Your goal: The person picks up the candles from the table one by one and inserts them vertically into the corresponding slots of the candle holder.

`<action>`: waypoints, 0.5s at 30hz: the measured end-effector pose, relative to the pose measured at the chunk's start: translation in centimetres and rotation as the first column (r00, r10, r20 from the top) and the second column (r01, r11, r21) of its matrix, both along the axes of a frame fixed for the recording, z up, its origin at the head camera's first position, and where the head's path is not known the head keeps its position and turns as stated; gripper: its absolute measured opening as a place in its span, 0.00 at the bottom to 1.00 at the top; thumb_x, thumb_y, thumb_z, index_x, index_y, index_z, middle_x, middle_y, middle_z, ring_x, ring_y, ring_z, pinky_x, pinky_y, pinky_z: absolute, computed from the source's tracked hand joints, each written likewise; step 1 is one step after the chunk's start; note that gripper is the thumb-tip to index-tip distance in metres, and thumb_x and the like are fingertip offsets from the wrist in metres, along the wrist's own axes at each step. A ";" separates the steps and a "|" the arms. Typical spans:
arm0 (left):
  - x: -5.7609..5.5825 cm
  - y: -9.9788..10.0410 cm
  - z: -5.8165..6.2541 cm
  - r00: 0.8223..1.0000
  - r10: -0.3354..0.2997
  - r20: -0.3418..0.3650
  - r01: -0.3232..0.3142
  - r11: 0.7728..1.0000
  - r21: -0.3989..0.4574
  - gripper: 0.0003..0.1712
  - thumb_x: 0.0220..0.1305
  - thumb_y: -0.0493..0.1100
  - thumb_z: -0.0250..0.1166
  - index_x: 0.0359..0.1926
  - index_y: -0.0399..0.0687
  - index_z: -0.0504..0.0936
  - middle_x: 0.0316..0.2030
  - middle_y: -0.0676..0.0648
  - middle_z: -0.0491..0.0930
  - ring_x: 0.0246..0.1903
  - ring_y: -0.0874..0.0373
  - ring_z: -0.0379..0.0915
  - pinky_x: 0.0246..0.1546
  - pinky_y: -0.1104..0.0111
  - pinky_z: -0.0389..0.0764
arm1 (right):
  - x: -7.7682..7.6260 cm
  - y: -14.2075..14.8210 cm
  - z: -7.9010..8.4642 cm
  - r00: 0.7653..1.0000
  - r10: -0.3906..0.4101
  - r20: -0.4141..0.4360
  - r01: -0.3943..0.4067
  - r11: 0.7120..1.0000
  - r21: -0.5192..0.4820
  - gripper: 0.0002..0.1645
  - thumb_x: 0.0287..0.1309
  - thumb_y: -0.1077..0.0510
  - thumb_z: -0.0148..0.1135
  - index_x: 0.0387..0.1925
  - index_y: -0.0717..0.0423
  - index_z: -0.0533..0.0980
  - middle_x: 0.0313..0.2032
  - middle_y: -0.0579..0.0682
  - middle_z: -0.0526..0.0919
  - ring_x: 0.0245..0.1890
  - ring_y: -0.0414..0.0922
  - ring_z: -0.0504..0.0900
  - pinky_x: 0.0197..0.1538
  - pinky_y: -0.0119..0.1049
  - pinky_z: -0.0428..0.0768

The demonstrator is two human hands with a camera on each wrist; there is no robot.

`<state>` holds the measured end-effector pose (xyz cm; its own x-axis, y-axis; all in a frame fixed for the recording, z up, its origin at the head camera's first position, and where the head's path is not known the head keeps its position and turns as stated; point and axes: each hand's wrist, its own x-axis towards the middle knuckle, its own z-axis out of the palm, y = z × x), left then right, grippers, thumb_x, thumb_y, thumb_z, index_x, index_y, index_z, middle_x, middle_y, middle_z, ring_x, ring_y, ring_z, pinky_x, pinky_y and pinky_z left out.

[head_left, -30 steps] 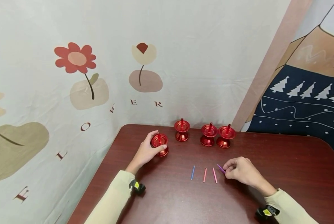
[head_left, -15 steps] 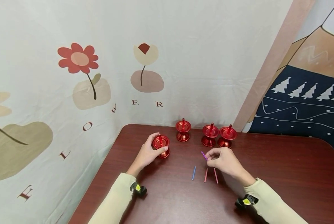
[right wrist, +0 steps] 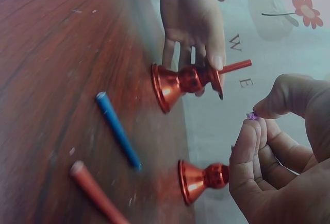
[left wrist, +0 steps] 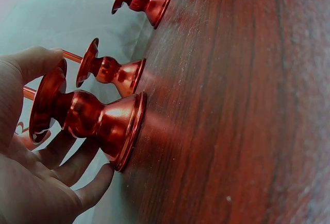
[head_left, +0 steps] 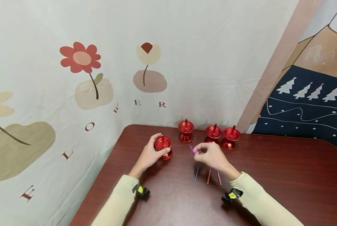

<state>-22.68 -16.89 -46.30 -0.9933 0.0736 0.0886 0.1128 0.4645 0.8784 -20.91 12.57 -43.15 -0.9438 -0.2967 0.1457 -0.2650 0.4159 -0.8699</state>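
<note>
My left hand [head_left: 147, 157] holds a shiny red metal candle holder [head_left: 166, 154] upright on the table, thumb and fingers around its dish. A thin red spike rises from the middle of that dish. Between thumb and fingertips of my right hand [head_left: 213, 157] a slim purple candle [head_left: 192, 150] is pinched, raised above the table and tilted, to the right of the held candle holder. In the right wrist view only the candle's end [right wrist: 251, 116] shows. A blue candle [head_left: 196, 174] and two pink candles [head_left: 208, 176] lie side by side below the right hand.
Toward the back of the brown wooden table [head_left: 284, 175] stand three more red candle holders, one alone [head_left: 186, 127] and a pair [head_left: 231, 134] close together on the right. A printed cloth [head_left: 213, 62] hangs behind the table.
My right hand has lifted the purple candle from beside the pink ones and carried it left toward the held candle holder. The left hand keeps its hold.
</note>
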 end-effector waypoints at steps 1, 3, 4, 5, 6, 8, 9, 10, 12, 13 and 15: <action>0.0 0.0 0.0 1.000 0.000 0.002 0.000 1.000 0.000 0.48 0.68 0.50 0.79 0.81 0.48 0.66 0.72 0.36 0.77 0.69 0.40 0.75 0.71 0.42 0.74 | -0.1 -0.3 0.1 1.000 0.000 0.005 0.000 1.000 -0.008 0.09 0.50 0.66 0.70 0.36 0.62 0.88 0.28 0.45 0.87 0.32 0.43 0.84 0.39 0.32 0.81; 0.0 0.0 0.0 1.000 0.002 0.002 -0.002 1.000 -0.005 0.48 0.68 0.50 0.79 0.81 0.47 0.66 0.72 0.36 0.77 0.69 0.40 0.75 0.71 0.41 0.73 | -0.4 -1.0 0.2 1.000 0.007 0.010 -0.007 1.000 -0.029 0.09 0.50 0.66 0.69 0.36 0.61 0.87 0.28 0.45 0.87 0.33 0.43 0.84 0.40 0.32 0.81; 0.0 0.0 0.0 1.000 0.002 0.001 -0.002 1.000 -0.006 0.48 0.68 0.50 0.79 0.81 0.47 0.66 0.72 0.36 0.76 0.70 0.39 0.74 0.71 0.41 0.73 | -0.6 -1.4 0.3 1.000 0.010 0.013 -0.010 0.999 -0.039 0.08 0.50 0.66 0.69 0.36 0.61 0.87 0.28 0.45 0.87 0.33 0.43 0.84 0.40 0.32 0.81; 0.0 0.0 0.0 1.000 0.002 0.002 -0.002 1.000 -0.005 0.48 0.68 0.50 0.79 0.81 0.47 0.66 0.72 0.36 0.76 0.70 0.39 0.74 0.71 0.41 0.73 | -0.7 -1.7 0.4 1.000 0.016 0.012 -0.015 0.999 -0.049 0.08 0.50 0.66 0.70 0.35 0.60 0.87 0.29 0.45 0.87 0.33 0.43 0.84 0.40 0.32 0.81; 0.0 0.0 0.0 1.000 0.003 0.002 -0.003 1.000 -0.004 0.48 0.68 0.50 0.79 0.81 0.47 0.66 0.72 0.36 0.76 0.70 0.39 0.74 0.71 0.41 0.73 | -0.9 -2.1 0.5 1.000 0.021 0.009 -0.021 0.998 -0.056 0.08 0.51 0.66 0.70 0.35 0.60 0.87 0.29 0.45 0.87 0.33 0.43 0.84 0.41 0.32 0.81; 0.0 0.0 0.0 1.000 0.003 0.002 -0.003 1.000 -0.001 0.48 0.68 0.51 0.79 0.81 0.48 0.66 0.72 0.36 0.76 0.70 0.39 0.74 0.71 0.40 0.74 | -1.2 -2.8 0.7 0.999 0.032 -0.005 -0.032 0.997 -0.064 0.07 0.51 0.65 0.70 0.34 0.58 0.87 0.29 0.44 0.87 0.33 0.42 0.84 0.41 0.32 0.81; 0.0 0.0 0.0 1.000 0.001 0.001 -0.001 1.000 0.002 0.48 0.68 0.50 0.79 0.81 0.47 0.65 0.72 0.36 0.76 0.70 0.39 0.74 0.71 0.41 0.74 | -1.4 -3.2 0.8 0.999 0.035 -0.011 -0.035 0.997 -0.068 0.06 0.51 0.65 0.71 0.33 0.57 0.87 0.29 0.44 0.87 0.33 0.42 0.84 0.41 0.32 0.81; 0.0 0.0 0.0 1.000 0.001 0.000 -0.001 1.000 0.005 0.48 0.68 0.50 0.79 0.81 0.48 0.66 0.71 0.36 0.76 0.70 0.39 0.74 0.70 0.41 0.75 | -1.5 -3.6 0.9 0.999 0.038 -0.020 -0.039 0.997 -0.069 0.05 0.52 0.64 0.71 0.33 0.56 0.87 0.28 0.44 0.87 0.33 0.41 0.83 0.41 0.32 0.81; 0.0 0.0 -0.1 1.000 0.001 -0.002 -0.001 1.000 0.006 0.47 0.67 0.51 0.79 0.80 0.48 0.67 0.69 0.36 0.78 0.68 0.39 0.76 0.69 0.42 0.76 | -1.8 -4.2 1.1 0.999 0.040 -0.036 -0.043 0.996 -0.077 0.04 0.52 0.64 0.71 0.32 0.56 0.87 0.28 0.43 0.86 0.31 0.40 0.83 0.39 0.32 0.80; -0.1 0.0 -0.1 1.000 0.001 -0.003 -0.001 1.000 0.006 0.46 0.67 0.51 0.79 0.80 0.48 0.67 0.68 0.36 0.79 0.67 0.40 0.77 0.68 0.42 0.77 | -2.0 -4.6 1.2 0.998 0.042 -0.042 -0.046 0.995 -0.084 0.03 0.52 0.63 0.71 0.32 0.56 0.87 0.27 0.43 0.86 0.31 0.40 0.83 0.38 0.31 0.81; -0.1 0.0 -0.2 1.000 0.002 -0.002 -0.002 1.000 0.005 0.45 0.67 0.51 0.79 0.79 0.49 0.68 0.67 0.36 0.81 0.66 0.40 0.78 0.68 0.43 0.78 | -2.2 -5.2 1.4 0.998 0.048 -0.046 -0.053 0.993 -0.106 0.03 0.53 0.63 0.71 0.32 0.57 0.87 0.27 0.44 0.86 0.30 0.40 0.83 0.37 0.31 0.81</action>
